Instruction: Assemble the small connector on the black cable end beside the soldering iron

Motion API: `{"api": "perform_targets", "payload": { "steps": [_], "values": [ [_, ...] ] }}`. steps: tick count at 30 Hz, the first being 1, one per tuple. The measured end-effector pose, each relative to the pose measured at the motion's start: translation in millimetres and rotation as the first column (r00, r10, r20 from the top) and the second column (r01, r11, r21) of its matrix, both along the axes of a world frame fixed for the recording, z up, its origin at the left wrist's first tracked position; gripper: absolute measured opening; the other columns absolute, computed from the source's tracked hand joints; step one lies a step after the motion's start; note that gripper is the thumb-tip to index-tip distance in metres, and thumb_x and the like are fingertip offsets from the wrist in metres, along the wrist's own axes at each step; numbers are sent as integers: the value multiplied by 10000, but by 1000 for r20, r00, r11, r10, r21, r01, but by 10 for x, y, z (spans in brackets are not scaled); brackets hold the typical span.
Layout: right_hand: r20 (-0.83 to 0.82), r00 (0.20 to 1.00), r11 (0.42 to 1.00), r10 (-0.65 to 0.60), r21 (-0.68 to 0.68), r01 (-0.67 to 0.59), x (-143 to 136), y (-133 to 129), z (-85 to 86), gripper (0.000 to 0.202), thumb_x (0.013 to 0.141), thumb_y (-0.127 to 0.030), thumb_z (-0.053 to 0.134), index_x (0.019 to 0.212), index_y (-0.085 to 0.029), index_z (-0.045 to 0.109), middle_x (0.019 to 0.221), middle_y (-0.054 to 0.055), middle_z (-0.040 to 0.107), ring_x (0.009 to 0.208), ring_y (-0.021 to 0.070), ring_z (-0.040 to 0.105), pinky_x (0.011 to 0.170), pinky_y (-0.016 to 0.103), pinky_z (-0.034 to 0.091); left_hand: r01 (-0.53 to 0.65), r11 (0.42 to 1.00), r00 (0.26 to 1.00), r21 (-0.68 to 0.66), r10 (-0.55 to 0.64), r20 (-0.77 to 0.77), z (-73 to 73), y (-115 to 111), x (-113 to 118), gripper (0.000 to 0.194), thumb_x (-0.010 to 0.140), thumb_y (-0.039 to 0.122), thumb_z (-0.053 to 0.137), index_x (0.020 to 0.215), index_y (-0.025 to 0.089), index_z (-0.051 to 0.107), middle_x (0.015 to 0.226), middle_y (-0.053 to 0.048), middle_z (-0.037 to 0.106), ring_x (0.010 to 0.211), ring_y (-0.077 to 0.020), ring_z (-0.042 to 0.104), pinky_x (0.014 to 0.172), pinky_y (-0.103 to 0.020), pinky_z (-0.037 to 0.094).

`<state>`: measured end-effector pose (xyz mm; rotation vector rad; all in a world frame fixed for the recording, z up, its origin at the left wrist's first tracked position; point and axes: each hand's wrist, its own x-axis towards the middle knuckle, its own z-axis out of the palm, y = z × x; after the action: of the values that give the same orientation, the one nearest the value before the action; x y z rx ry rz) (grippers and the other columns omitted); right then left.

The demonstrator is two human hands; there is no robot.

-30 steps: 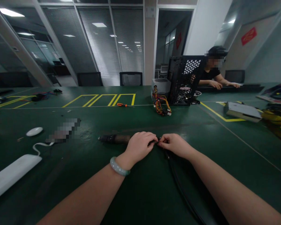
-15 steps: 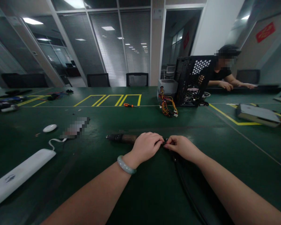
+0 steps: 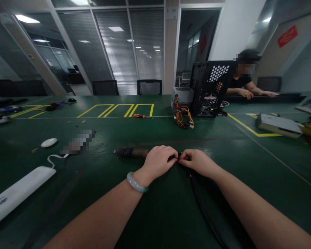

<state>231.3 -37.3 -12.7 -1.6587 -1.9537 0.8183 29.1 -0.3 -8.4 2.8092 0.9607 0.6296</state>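
Note:
An electric screwdriver (image 3: 137, 153) lies across the green table, its bit end pointing left. My left hand (image 3: 160, 159) wraps over the tool's rear part, with a pale green bangle on the wrist. At the tool's back end, my right hand (image 3: 197, 162) pinches the cable's connector end, thumb and fingertips close to my left fingertips. A black cable (image 3: 202, 204) runs from under the right hand down toward the front edge of the view. The joint between tool and cable is mostly hidden by my fingers.
A black computer case (image 3: 204, 90) and a power supply (image 3: 183, 95) with bundled wires stand ahead. An orange screwdriver (image 3: 139, 116) lies left of them. A white power strip (image 3: 20, 193) and a white mouse (image 3: 49, 142) lie left. A person (image 3: 245, 83) sits at the far right.
The whole view has shifted slightly, so things appear a little further left. Both hands stay at the tool's back end; the fingers have moved only slightly.

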Motion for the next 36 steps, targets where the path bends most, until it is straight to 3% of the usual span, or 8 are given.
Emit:
{"api": "perform_targets", "payload": {
  "steps": [11, 17, 30, 36],
  "values": [
    [55, 996, 997, -70, -26, 72, 9, -15, -11, 164, 786, -376, 625, 805, -228, 691, 768, -5, 714, 664, 153, 634, 556, 239, 407, -6, 1000, 1000, -4, 6, 22, -28, 7, 3, 90, 877, 289, 581, 947, 253, 623, 990, 20, 654, 916, -193, 594, 809, -363, 449],
    [13, 996, 996, -89, -31, 89, 17, 7, -40, 154, 775, -358, 633, 812, -220, 690, 765, -3, 713, 660, 146, 635, 562, 231, 412, -81, 997, 997, 8, 81, 18, -33, -2, 3, 215, 837, 305, 616, 1040, 245, 584, 962, -15, 652, 904, -215, 607, 797, -370, 468],
    [-5, 998, 998, -67, -12, 67, 26, 8, -63, 138, 777, -342, 627, 791, -216, 682, 748, -11, 705, 658, 141, 630, 565, 232, 409, 11, 1000, 999, 10, -11, 51, -54, 18, 0, 165, 843, 180, 581, 977, 266, 626, 1139, 29, 644, 1010, -198, 595, 898, -381, 451],
    [-19, 998, 998, -64, -7, 64, 29, -2, -52, 124, 773, -324, 629, 784, -207, 672, 747, -7, 701, 658, 140, 632, 572, 230, 416, -44, 999, 997, -6, 44, 69, -49, 16, 2, 199, 838, 301, 638, 1025, 244, 599, 1035, -1, 664, 947, -210, 612, 840, -384, 470]
  ]
}}
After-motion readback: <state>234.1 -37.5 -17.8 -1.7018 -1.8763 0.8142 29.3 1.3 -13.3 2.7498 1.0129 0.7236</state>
